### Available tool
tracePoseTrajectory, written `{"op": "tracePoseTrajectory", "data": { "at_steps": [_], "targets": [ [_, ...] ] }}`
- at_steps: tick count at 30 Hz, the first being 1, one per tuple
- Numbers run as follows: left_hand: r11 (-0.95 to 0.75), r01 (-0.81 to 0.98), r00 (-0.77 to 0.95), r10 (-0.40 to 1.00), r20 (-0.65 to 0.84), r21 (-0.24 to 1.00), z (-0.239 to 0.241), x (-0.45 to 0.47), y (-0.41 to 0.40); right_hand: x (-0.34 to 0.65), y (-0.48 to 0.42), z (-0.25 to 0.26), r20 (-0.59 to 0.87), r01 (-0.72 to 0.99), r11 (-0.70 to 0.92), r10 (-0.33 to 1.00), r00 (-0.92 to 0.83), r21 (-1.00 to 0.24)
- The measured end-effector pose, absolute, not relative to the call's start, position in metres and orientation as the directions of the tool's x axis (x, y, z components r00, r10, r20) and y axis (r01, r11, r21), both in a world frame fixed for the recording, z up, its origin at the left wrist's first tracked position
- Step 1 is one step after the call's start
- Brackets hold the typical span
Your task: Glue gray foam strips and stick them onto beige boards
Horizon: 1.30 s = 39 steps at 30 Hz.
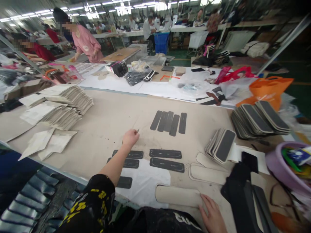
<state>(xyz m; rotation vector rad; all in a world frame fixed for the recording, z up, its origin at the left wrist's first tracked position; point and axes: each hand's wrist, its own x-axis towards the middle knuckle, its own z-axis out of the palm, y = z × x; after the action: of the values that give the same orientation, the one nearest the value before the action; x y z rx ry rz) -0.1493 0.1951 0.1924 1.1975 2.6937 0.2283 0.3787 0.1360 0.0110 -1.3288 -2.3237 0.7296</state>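
My left hand (130,138) reaches out over the table with its fingers closed round a small thin tool whose tip pokes out to the right. It hovers just beyond several black strips (165,153) with shiny outlines laid flat near me. A fan of plain black strips (169,122) lies farther out. My right hand (213,215) rests flat, fingers stretched, on the end of a beige padded strip (178,195) at the near edge. Two more beige strips (206,173) lie to its right.
Stacks of dark-faced pads (259,120) and a smaller leaning stack (221,145) sit on the right. Piles of pale paper pieces (65,103) fill the left. A purple basin (282,165), an orange bag (267,89) and people at far tables are about.
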Motion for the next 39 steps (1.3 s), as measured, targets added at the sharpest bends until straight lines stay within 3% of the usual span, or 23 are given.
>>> {"op": "tracePoseTrajectory", "data": {
  "at_steps": [3,6,8,12,19,24,31,39],
  "targets": [
    [0.606,0.657,-0.671,0.741,-0.02,0.448,0.231,-0.136,0.183,0.36,0.141,0.039,-0.079,0.614,0.191,0.92,-0.384,-0.766],
    [0.27,0.297,-0.681,0.732,0.005,0.916,0.264,-0.108,0.165,0.332,0.154,0.075,-0.294,0.428,-0.173,0.926,-0.236,-0.887],
    [0.057,0.012,-0.65,0.759,-0.035,0.998,0.281,-0.083,0.153,0.312,0.164,0.096,-0.485,0.181,-0.454,0.851,-0.202,-0.872],
    [-0.006,-0.331,-0.539,0.822,-0.184,0.944,0.293,-0.035,0.13,0.283,0.183,0.117,-0.544,0.005,-0.566,0.789,-0.287,-0.824],
    [0.118,-0.558,-0.402,0.827,-0.392,0.821,0.267,0.03,0.1,0.281,0.192,0.125,-0.601,-0.089,-0.703,0.66,-0.451,-0.705],
    [0.163,-0.604,-0.341,0.832,-0.438,0.78,0.256,0.059,0.079,0.297,0.177,0.119,-0.625,-0.053,-0.756,0.576,-0.527,-0.652],
    [0.164,-0.635,-0.321,0.833,-0.45,0.755,0.251,0.079,0.056,0.315,0.166,0.116,-0.594,-0.051,-0.73,0.593,-0.545,-0.682],
    [0.24,-0.563,-0.296,0.835,-0.464,0.791,0.23,0.082,0.029,0.343,0.162,0.109,-0.619,0.148,-0.625,0.654,-0.435,-0.766]
  ]
}}
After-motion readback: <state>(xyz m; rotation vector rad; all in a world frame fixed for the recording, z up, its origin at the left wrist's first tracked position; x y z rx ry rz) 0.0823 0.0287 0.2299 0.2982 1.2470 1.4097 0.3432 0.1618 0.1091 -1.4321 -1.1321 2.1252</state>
